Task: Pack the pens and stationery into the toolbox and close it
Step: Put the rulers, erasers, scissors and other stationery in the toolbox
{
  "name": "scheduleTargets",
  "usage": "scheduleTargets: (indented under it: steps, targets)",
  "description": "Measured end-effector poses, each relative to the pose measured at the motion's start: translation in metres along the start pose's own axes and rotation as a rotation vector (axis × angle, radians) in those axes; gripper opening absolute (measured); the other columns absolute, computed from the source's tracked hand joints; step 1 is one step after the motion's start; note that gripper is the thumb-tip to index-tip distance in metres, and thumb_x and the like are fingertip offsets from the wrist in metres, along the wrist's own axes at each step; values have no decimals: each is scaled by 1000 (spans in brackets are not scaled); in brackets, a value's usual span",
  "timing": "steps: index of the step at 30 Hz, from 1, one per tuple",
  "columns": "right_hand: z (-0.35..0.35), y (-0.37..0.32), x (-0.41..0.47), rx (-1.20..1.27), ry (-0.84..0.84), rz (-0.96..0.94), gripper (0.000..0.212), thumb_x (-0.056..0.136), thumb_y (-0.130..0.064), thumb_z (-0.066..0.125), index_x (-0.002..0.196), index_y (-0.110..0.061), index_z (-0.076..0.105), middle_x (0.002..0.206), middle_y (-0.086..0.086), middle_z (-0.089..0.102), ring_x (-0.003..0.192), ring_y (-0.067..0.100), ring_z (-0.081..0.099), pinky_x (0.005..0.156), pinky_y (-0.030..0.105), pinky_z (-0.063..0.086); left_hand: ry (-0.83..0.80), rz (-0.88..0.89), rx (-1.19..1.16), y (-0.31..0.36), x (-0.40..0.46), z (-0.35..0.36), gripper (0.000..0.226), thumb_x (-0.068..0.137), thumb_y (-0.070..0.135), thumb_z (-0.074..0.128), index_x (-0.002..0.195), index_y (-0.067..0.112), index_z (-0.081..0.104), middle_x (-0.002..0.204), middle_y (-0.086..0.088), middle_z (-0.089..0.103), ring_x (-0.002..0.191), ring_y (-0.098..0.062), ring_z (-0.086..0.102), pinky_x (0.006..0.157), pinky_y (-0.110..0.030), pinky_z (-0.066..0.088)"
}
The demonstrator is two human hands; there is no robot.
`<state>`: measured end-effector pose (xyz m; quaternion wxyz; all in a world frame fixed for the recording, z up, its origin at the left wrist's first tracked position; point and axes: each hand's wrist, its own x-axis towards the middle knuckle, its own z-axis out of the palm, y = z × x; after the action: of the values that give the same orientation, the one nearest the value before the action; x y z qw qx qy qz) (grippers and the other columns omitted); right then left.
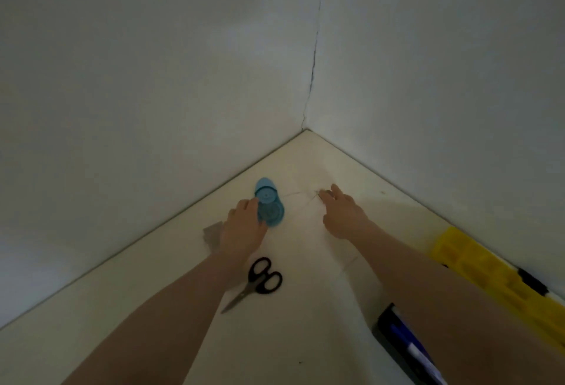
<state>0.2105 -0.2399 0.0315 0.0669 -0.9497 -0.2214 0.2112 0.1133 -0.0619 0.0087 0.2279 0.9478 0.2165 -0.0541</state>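
Note:
A blue round plastic piece (269,206), like a tape dispenser, lies on the pale floor near the corner. My left hand (243,227) rests against its left side with the fingers touching it. My right hand (342,212) reaches forward with fingers spread, its tips at a small thin object on the floor that is too small to tell. Black-handled scissors (255,282) lie shut between my forearms. The toolbox stands open at the right: a yellow lid (477,265) against the wall and a black tray (403,345) holding pens, partly hidden by my right arm.
Two white walls meet in a corner (305,129) just beyond my hands. A grey scrap (212,233) lies on the floor under my left wrist. Thin cracks run across the floor between my hands.

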Motion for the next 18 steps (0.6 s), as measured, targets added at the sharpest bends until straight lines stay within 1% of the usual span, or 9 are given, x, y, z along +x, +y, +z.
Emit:
scheduleTargets:
  steps: [3,5,6,8,10,12,14,16,18]
  targets:
    - [9,6,17,-68,12,47,64,94,-4,30,150,-25,8,160,3,-4,142,33,16,110,44,30,16,-94,43,2,25,9,75,87,49,53,143,10,20,140,-11,34,121,-30,39,92,-40,41]
    - [12,9,29,-91,22,35,66,95,-3,28,150,-28,4,160,1,-6,143,32,15,110,44,30,10,-99,83,7,40,18,90,81,58,56,144,9,16,140,-10,35,122,-29,39,92,-40,41]
    - [15,12,34,-108,10,22,64,96,-4,28,150,-28,4,160,1,-4,143,32,16,109,43,32,0,-104,95,11,46,24,93,79,60,57,145,9,16,139,-10,36,121,-29,40,92,-40,41]
    - [19,11,37,-165,13,-23,58,97,-8,31,149,-24,13,157,4,10,136,32,26,102,43,37,-4,-97,123,16,49,28,91,78,58,59,144,10,17,136,-10,38,120,-29,39,89,-39,41]
    - [24,9,40,-204,47,-51,47,94,-6,34,140,-16,28,142,10,31,121,33,39,89,41,43,-30,-99,137,23,48,30,86,79,47,62,143,11,17,134,-10,37,118,-29,38,86,-38,40]
    - [27,5,35,-182,24,-21,37,93,-7,38,130,-11,35,128,13,39,110,33,48,78,38,43,-72,-50,218,30,42,33,86,77,40,62,143,14,13,134,-9,34,117,-30,36,86,-37,38]
    - [28,4,26,-126,-90,19,35,90,-15,48,122,-9,37,120,14,43,104,35,54,72,36,40,-142,31,337,38,29,36,90,76,35,61,145,18,6,135,-7,31,118,-31,35,91,-41,36]
    - [21,6,12,-116,-243,34,35,86,-22,56,116,-7,44,114,13,50,101,32,57,70,32,41,-189,83,396,41,13,40,92,74,32,61,145,21,4,134,-5,33,118,-30,36,94,-42,35]
    - [10,9,-4,19,-308,29,20,87,-20,52,103,-8,51,103,13,54,89,25,56,65,27,41,-212,83,357,40,0,38,87,74,31,61,143,20,10,130,-4,39,115,-27,41,90,-39,38]
